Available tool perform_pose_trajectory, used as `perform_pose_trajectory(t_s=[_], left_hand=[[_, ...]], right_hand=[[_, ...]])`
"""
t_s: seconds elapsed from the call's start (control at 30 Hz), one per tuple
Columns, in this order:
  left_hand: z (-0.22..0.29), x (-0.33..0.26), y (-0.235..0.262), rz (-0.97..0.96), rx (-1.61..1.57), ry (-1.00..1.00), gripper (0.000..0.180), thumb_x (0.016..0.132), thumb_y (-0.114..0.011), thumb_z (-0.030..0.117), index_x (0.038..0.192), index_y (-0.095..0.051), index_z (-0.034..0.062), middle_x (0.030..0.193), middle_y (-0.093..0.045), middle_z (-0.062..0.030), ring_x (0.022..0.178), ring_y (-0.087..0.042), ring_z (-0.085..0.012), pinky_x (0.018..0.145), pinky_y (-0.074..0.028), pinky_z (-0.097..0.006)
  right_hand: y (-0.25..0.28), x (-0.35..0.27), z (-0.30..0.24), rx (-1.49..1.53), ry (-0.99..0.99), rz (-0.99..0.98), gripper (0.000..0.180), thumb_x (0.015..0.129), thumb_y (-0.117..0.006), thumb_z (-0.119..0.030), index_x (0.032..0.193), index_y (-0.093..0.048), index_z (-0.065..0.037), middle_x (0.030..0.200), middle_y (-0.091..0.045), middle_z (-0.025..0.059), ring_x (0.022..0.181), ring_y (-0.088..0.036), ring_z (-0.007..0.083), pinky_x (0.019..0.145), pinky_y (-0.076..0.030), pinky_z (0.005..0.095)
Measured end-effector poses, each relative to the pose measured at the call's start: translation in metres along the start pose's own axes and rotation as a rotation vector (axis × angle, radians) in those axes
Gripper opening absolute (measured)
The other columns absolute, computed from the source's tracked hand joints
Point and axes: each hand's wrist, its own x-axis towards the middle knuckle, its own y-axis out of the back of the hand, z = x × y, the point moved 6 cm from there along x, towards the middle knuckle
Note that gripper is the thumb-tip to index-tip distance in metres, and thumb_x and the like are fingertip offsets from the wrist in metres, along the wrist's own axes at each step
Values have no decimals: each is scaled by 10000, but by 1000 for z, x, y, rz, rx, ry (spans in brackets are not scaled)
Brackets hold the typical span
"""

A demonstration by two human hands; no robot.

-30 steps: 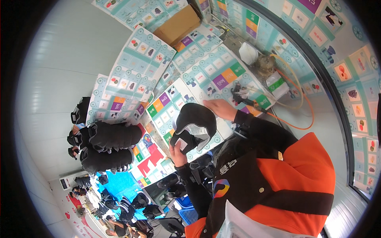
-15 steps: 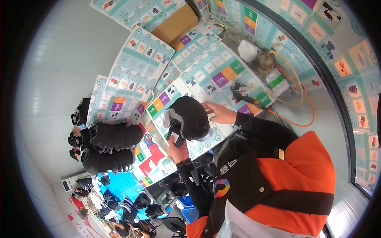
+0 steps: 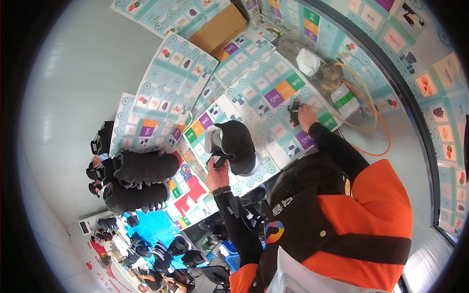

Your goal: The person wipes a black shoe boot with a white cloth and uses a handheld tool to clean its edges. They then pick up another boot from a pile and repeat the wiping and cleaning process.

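Left hand raised with fingers closed in a grip, right hand stretched forward, fingers curled

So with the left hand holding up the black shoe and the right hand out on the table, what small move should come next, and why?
Probably bring the right hand back toward the black shoe. That hand rests on a small dark tool on the table, apart from the shoe, while the left hand holds the shoe raised from below. Whether the tool is gripped is unclear.
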Motion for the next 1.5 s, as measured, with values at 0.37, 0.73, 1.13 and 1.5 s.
perform_pose_trajectory(t_s=[0.37,0.73,1.13,1.5], left_hand=[[-20,66,3,-2,191,7,233,944,-672,163,1056,-608,-31,972,-681,-149,890,-685,-273,831,-584,-364],[-25,85,-5,-46,296,-5,284,931,-669,161,1100,-590,-53,946,-668,-148,896,-703,-296,802,-610,-387],[-14,70,-8,-29,249,21,245,922,-662,156,1058,-602,-39,965,-656,-146,928,-671,-271,842,-580,-385],[14,71,-10,-97,405,101,272,918,-631,160,1136,-593,2,1056,-654,-131,954,-665,-256,821,-574,-376]], right_hand=[[170,-18,-78,1508,2,-505,243,803,-673,-158,995,-658,-9,741,-644,83,650,-584,145,605,-459,341],[199,-20,-80,1213,385,-266,202,794,-675,-160,939,-621,-30,700,-571,160,628,-546,342,618,-416,392],[193,-17,-59,1104,372,-205,251,752,-675,-144,973,-642,-29,775,-622,196,706,-587,380,652,-442,399],[208,-4,-38,1138,348,-199,257,756,-634,-104,997,-624,-16,784,-628,134,722,-606,289,689,-460,356]])
